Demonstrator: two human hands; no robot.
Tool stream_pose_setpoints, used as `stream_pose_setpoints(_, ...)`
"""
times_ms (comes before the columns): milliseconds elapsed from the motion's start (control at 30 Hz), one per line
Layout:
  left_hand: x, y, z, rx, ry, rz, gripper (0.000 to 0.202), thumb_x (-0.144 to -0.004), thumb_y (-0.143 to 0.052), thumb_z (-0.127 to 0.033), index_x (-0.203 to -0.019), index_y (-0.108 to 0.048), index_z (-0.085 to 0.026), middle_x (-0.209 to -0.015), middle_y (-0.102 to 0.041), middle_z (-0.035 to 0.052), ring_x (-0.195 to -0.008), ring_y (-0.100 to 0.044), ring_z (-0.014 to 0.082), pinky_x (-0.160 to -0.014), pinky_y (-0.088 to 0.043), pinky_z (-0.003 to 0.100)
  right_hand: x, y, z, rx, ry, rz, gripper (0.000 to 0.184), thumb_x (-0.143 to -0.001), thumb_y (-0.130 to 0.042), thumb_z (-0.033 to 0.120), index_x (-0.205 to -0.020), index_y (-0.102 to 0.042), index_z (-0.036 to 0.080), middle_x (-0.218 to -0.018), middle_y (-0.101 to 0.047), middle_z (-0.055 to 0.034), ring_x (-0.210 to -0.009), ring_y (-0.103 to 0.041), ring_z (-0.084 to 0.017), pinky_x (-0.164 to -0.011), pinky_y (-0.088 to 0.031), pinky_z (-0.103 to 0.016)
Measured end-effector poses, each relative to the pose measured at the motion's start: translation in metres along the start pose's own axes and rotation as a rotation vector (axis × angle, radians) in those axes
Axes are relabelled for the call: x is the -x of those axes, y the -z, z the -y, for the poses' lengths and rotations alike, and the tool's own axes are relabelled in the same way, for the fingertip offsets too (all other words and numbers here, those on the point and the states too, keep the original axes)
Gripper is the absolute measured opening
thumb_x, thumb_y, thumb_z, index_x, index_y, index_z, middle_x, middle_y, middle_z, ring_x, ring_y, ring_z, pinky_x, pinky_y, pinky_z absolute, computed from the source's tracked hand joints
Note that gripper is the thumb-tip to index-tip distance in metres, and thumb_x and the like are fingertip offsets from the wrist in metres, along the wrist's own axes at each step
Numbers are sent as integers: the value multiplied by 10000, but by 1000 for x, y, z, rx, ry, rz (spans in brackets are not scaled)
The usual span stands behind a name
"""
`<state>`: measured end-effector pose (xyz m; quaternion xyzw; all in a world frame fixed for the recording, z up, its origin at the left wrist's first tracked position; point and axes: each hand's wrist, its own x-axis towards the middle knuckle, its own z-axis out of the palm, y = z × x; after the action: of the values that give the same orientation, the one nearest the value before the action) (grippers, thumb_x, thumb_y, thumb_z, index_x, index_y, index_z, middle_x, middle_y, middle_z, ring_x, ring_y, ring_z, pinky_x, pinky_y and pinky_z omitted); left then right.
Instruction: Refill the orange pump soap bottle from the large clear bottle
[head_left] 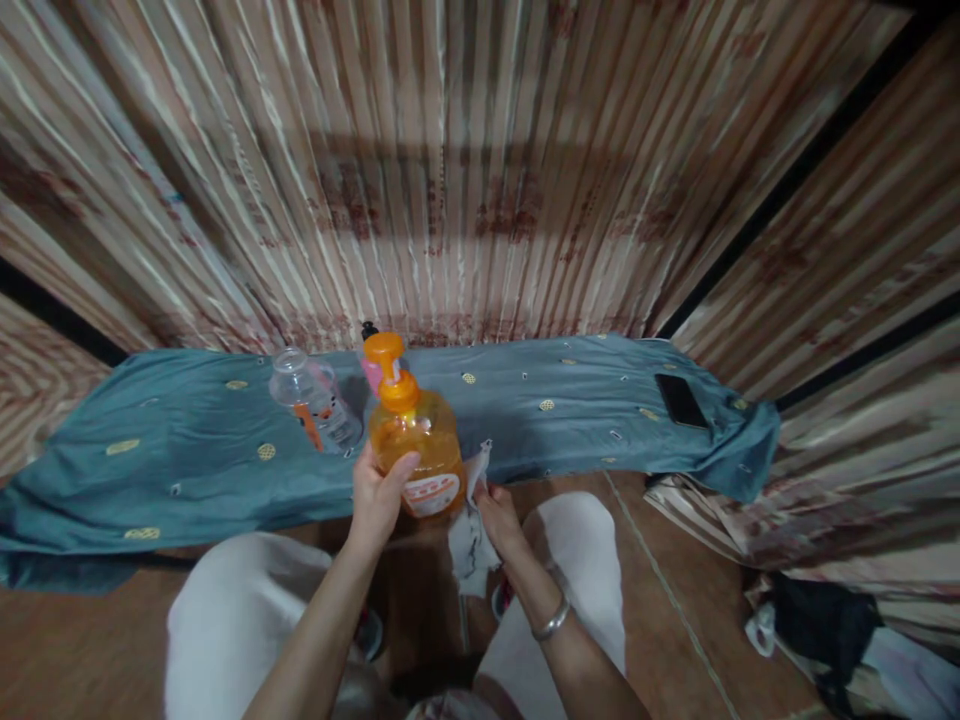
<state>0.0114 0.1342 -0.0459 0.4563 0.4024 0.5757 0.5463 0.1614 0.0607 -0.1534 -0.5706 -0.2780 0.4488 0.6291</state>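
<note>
My left hand (380,500) grips an orange pump bottle (424,445) of amber liquid around its lower left side, thumb across the front. The bottle is held up, slightly tilted, above the near edge of the cloth-covered bench. On its right, my right hand (498,515) is closed on a white tissue (471,550), which hangs down and reaches up against the bottle's side. Behind the pump bottle stands a pink bottle (370,372) with a black top, mostly hidden. An uncapped clear plastic bottle (315,405) with an orange label stands to the left.
A teal cloth (202,440) with yellow prints covers the long narrow bench. At its right end lies a black phone (681,401). Striped curtains (480,180) hang close behind and beside it. Dark cloth items (821,630) lie on the tiled floor at right.
</note>
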Motion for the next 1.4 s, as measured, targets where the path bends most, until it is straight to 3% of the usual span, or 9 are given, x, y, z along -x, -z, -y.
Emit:
stream_pose_setpoints(167,-42,-44,7,110,50,30,727,-488,-1048,-594,-1031,-766,-200,-980,-852,55,-828,-801,243,-775,-649,327,-32,24,18,9,-63,-61,434,-1043,-740,484,-1368,-707,198,-1356,-740,-87,-1133,-746,-250,-953,-662,-469)
stream_pose_setpoints(267,-67,-71,11,136,56,78,691,-456,-1069,-527,-985,-763,-204,-958,-849,36,-835,-792,222,-794,-640,316,-51,34,39,0,9,-109,371,-1019,-759,516,-1168,-750,177,-1102,-779,-38,-919,-739,-186,-819,-645,-376)
stream_pose_setpoints(400,-96,-106,21,182,80,156,663,-495,-1076,-465,-1011,-753,-201,-948,-845,22,-847,-785,207,-812,-635,310,-83,34,66,-37,116,-145,472,-818,-845,649,-938,-774,198,-841,-794,-5,-798,-701,-188,-749,-585,-325)
stream_pose_setpoints(500,-116,-131,34,238,119,181,671,-496,-1081,-422,-1026,-733,-203,-949,-841,9,-840,-785,199,-808,-635,307,-115,31,80,-63,164,-160,515,-777,-833,683,-954,-795,201,-881,-828,-14,-845,-721,-212,-787,-581,-339)
stream_pose_setpoints(733,-166,-176,67,317,148,292,746,-511,-1086,-397,-1130,-702,-233,-1084,-839,29,-956,-805,220,-914,-637,345,-188,43,88,-85,175,-195,345,-1025,-762,484,-1192,-754,182,-1189,-786,-57,-1028,-754,-211,-921,-650,-431)
stream_pose_setpoints(900,-191,-194,88,288,136,340,778,-511,-1093,-438,-1142,-689,-227,-1101,-825,54,-1044,-805,283,-988,-629,420,-217,52,82,-138,152,-215,360,-1044,-744,472,-1259,-739,183,-1239,-775,-66,-1057,-757,-220,-926,-660,-441)
stream_pose_setpoints(1033,-199,-202,101,275,152,346,777,-495,-1092,-423,-1139,-703,-225,-1086,-832,47,-1046,-806,283,-986,-638,412,-227,56,75,-168,129,-239,359,-1044,-745,463,-1270,-736,184,-1249,-771,-68,-1061,-755,-220,-926,-661,-441)
stream_pose_setpoints(1400,-204,-197,115,228,135,386,778,-508,-1092,-386,-1138,-660,-234,-1126,-813,44,-1097,-795,288,-1021,-635,415,-231,59,64,-198,84,-253,402,-1042,-747,462,-1340,-717,194,-1335,-749,-87,-1125,-747,-240,-956,-660,-466)
